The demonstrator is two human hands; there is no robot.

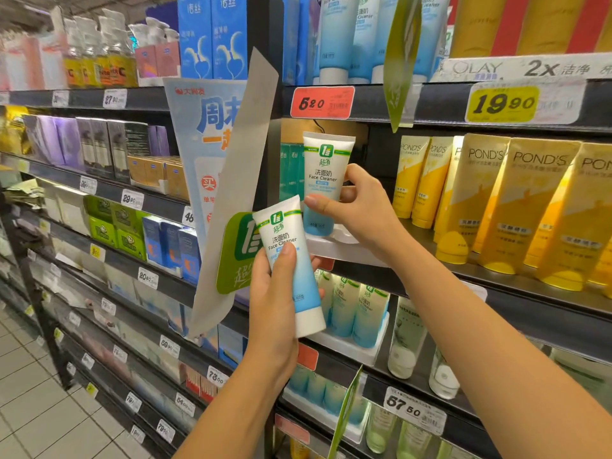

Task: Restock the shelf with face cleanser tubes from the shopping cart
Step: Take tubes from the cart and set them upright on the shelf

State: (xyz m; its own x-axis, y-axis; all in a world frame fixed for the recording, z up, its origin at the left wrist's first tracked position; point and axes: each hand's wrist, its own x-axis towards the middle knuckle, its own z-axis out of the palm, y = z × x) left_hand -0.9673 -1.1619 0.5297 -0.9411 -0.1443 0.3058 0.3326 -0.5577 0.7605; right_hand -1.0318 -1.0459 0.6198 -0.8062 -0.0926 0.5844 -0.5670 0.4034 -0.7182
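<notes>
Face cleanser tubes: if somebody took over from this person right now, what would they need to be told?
The right hand grips one face cleanser tube, upright and cap down, at the white tray on the shelf; not let go yet.
The left hand holds a second tube, cap down, in front of the shelf.
Done: no other tube shows in that tray.
Left: release the first, stand the second beside it, then fetch more. The shopping cart is out of view, so how many remain is unknown.
</notes>
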